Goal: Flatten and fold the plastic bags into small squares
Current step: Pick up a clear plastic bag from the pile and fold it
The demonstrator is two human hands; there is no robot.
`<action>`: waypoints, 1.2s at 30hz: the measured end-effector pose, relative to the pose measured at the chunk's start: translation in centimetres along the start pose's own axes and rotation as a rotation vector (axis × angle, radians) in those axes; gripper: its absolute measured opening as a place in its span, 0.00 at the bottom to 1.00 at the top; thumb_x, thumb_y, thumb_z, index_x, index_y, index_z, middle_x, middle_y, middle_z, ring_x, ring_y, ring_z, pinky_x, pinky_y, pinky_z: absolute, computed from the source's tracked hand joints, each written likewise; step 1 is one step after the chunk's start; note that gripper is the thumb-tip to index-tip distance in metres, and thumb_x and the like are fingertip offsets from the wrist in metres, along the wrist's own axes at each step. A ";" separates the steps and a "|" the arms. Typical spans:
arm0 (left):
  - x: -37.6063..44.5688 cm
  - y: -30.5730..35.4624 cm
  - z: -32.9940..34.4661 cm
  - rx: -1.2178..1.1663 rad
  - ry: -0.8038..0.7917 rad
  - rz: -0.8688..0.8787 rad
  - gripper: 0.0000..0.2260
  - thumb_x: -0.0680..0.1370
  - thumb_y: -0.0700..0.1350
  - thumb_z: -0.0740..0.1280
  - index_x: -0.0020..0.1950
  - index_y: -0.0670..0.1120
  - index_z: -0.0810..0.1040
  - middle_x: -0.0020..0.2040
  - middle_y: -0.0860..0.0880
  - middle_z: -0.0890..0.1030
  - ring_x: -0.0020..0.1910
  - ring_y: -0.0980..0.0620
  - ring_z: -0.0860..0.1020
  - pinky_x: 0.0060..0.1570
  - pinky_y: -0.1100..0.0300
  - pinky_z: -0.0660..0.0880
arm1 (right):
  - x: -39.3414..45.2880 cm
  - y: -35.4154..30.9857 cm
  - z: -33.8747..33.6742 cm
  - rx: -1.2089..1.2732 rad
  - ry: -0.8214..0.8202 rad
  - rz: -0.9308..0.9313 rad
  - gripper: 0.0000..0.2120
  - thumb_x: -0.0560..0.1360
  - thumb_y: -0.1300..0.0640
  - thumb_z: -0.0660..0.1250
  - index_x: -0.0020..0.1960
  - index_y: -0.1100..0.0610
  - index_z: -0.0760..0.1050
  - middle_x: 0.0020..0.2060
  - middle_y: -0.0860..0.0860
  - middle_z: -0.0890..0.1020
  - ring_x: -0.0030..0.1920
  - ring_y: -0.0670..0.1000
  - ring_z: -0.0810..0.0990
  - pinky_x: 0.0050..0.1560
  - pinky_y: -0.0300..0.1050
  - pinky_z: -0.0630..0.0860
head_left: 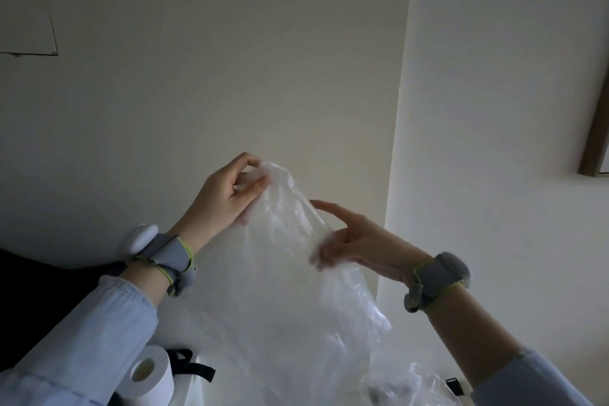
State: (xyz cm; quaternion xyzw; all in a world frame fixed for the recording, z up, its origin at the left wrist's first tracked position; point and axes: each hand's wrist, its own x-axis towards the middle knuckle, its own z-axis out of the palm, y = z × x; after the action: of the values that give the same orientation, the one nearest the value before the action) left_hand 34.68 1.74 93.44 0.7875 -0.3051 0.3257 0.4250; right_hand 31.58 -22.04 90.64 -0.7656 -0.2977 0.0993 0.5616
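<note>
Dim room, cream wall [230, 59] behind, white corner pillar [494, 109] right, dark frame edge [593, 128] cut off at far right. White table [194, 386] barely visible at bottom; toilet roll [151, 376] and black strap [194, 367] on it. Clear plastic bag [290, 290] held up in air. Left hand [227, 194] pinches its top corner. Right hand [356, 241]: index extended, other fingers blurred behind film, grip can't tell. More crumpled plastic [412, 386] bottom right, indistinct.

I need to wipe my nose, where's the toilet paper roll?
The toilet paper roll sits at the bottom left of the head view, just under the left sleeve, beside a black strap.
</note>
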 end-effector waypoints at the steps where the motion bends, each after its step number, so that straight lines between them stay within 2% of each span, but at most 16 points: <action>1: 0.0 -0.5 -0.4 -0.059 -0.044 -0.088 0.13 0.69 0.63 0.66 0.44 0.57 0.69 0.30 0.56 0.75 0.26 0.64 0.73 0.29 0.74 0.67 | -0.1 0.2 0.0 0.041 0.012 -0.011 0.32 0.72 0.74 0.63 0.65 0.44 0.63 0.39 0.57 0.84 0.41 0.53 0.83 0.48 0.45 0.80; 3: -0.3 -1.2 -1.1 -0.269 -0.048 -0.320 0.13 0.69 0.60 0.68 0.49 0.57 0.70 0.42 0.48 0.80 0.33 0.64 0.77 0.35 0.71 0.71 | -0.3 0.8 -0.5 0.130 0.056 -0.034 0.33 0.72 0.75 0.62 0.67 0.45 0.63 0.37 0.56 0.84 0.40 0.53 0.83 0.47 0.44 0.80; 5: -1.1 -2.1 -1.6 -0.463 0.038 -0.610 0.09 0.76 0.56 0.62 0.51 0.53 0.71 0.51 0.43 0.81 0.38 0.59 0.80 0.39 0.66 0.73 | -0.5 1.2 -1.2 0.223 0.143 -0.059 0.34 0.72 0.76 0.61 0.68 0.46 0.63 0.37 0.57 0.83 0.41 0.53 0.83 0.48 0.44 0.80; 8: -3.0 -3.2 -1.7 -0.630 -0.065 -0.960 0.20 0.74 0.63 0.57 0.55 0.48 0.71 0.46 0.44 0.81 0.39 0.50 0.81 0.44 0.53 0.73 | -0.7 1.6 -2.0 0.337 0.347 -0.121 0.32 0.72 0.76 0.60 0.67 0.48 0.65 0.37 0.58 0.83 0.39 0.51 0.83 0.41 0.40 0.80; 10: -4.1 -3.0 -1.2 -0.766 -0.204 -1.019 0.25 0.68 0.65 0.63 0.52 0.46 0.72 0.37 0.43 0.82 0.35 0.46 0.83 0.48 0.48 0.75 | -0.6 1.7 -2.3 0.360 0.475 -0.165 0.29 0.73 0.76 0.59 0.66 0.50 0.66 0.36 0.57 0.83 0.38 0.50 0.83 0.41 0.39 0.80; 13: -4.7 -2.0 0.2 -0.815 -0.379 -0.884 0.41 0.52 0.61 0.79 0.59 0.45 0.70 0.44 0.41 0.84 0.44 0.45 0.83 0.46 0.50 0.80 | -0.4 1.8 -2.3 0.318 0.583 -0.218 0.26 0.73 0.75 0.60 0.63 0.51 0.69 0.34 0.54 0.84 0.38 0.50 0.82 0.48 0.42 0.80; 16: -4.0 -0.9 1.0 -0.729 -0.341 -0.763 0.50 0.48 0.56 0.82 0.66 0.50 0.66 0.49 0.44 0.84 0.48 0.50 0.83 0.42 0.62 0.78 | -0.4 1.8 -2.2 0.227 0.588 -0.223 0.18 0.74 0.73 0.61 0.58 0.57 0.76 0.36 0.52 0.85 0.40 0.51 0.82 0.50 0.42 0.78; 18: -3.5 -0.7 1.2 -0.679 -0.242 -0.711 0.46 0.57 0.49 0.81 0.70 0.53 0.61 0.46 0.47 0.85 0.46 0.53 0.83 0.45 0.62 0.75 | -0.8 1.6 -2.4 0.202 0.558 -0.191 0.13 0.73 0.71 0.63 0.54 0.60 0.78 0.39 0.53 0.85 0.43 0.51 0.82 0.51 0.42 0.78; 20: -3.1 -0.9 1.2 -0.633 -0.141 -0.641 0.37 0.70 0.37 0.70 0.73 0.52 0.55 0.42 0.48 0.86 0.43 0.55 0.84 0.48 0.61 0.72 | -1.2 1.4 -2.8 0.260 0.489 -0.159 0.12 0.73 0.70 0.62 0.52 0.61 0.79 0.43 0.55 0.85 0.48 0.50 0.83 0.53 0.41 0.77; 22: -3.0 -1.1 1.0 -0.614 -0.085 -0.561 0.36 0.73 0.32 0.64 0.74 0.53 0.53 0.40 0.48 0.86 0.42 0.55 0.83 0.52 0.60 0.72 | -1.6 1.3 -3.2 0.324 0.429 -0.139 0.14 0.73 0.72 0.60 0.53 0.61 0.78 0.46 0.55 0.85 0.50 0.50 0.82 0.54 0.41 0.77; 25: -2.9 -1.4 0.5 -0.581 -0.070 -0.459 0.37 0.72 0.30 0.64 0.74 0.55 0.53 0.40 0.47 0.85 0.43 0.54 0.83 0.58 0.60 0.73 | -1.7 1.4 -3.6 0.339 0.439 -0.152 0.14 0.73 0.73 0.59 0.52 0.61 0.78 0.45 0.54 0.85 0.50 0.49 0.82 0.53 0.41 0.77; 28: -2.6 -1.6 0.0 -0.535 -0.088 -0.411 0.36 0.73 0.28 0.64 0.73 0.55 0.54 0.39 0.49 0.85 0.43 0.56 0.83 0.51 0.69 0.75 | -1.7 1.6 -3.8 0.329 0.487 -0.193 0.14 0.73 0.73 0.59 0.50 0.60 0.78 0.44 0.53 0.85 0.50 0.49 0.82 0.54 0.41 0.75; 30: -2.4 -1.9 -0.3 -0.448 -0.080 -0.413 0.34 0.74 0.30 0.64 0.72 0.53 0.56 0.37 0.53 0.85 0.42 0.60 0.82 0.48 0.74 0.73 | -1.7 1.5 -3.9 0.289 0.505 -0.217 0.14 0.73 0.73 0.59 0.51 0.61 0.78 0.44 0.53 0.85 0.49 0.49 0.81 0.54 0.39 0.75; 32: -2.0 -2.3 -0.5 -0.213 0.044 -0.402 0.29 0.74 0.34 0.67 0.71 0.48 0.61 0.36 0.58 0.84 0.47 0.59 0.81 0.49 0.72 0.71 | -1.7 1.2 -3.8 0.207 0.511 -0.248 0.13 0.74 0.73 0.60 0.52 0.61 0.78 0.44 0.53 0.85 0.48 0.49 0.81 0.51 0.36 0.76; 34: -1.8 -1.9 -0.3 0.142 0.198 -0.314 0.25 0.73 0.42 0.71 0.68 0.44 0.66 0.47 0.54 0.84 0.56 0.50 0.78 0.54 0.63 0.68 | -1.5 0.8 -3.5 0.085 0.520 -0.257 0.13 0.74 0.73 0.60 0.51 0.61 0.78 0.43 0.51 0.86 0.45 0.48 0.82 0.48 0.34 0.75; 36: -1.7 -0.5 0.8 0.245 0.106 -0.142 0.31 0.68 0.56 0.71 0.66 0.43 0.69 0.56 0.50 0.80 0.59 0.52 0.75 0.58 0.65 0.64 | -1.0 0.2 -2.6 -0.067 0.510 -0.257 0.14 0.73 0.74 0.61 0.50 0.60 0.78 0.39 0.47 0.85 0.42 0.45 0.82 0.47 0.33 0.76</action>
State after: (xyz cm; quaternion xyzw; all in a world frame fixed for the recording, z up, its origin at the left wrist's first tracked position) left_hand 34.18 1.65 91.55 0.8349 -0.1836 0.3706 0.3631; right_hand 32.16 -24.73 91.24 -0.7400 -0.2447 -0.1782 0.6006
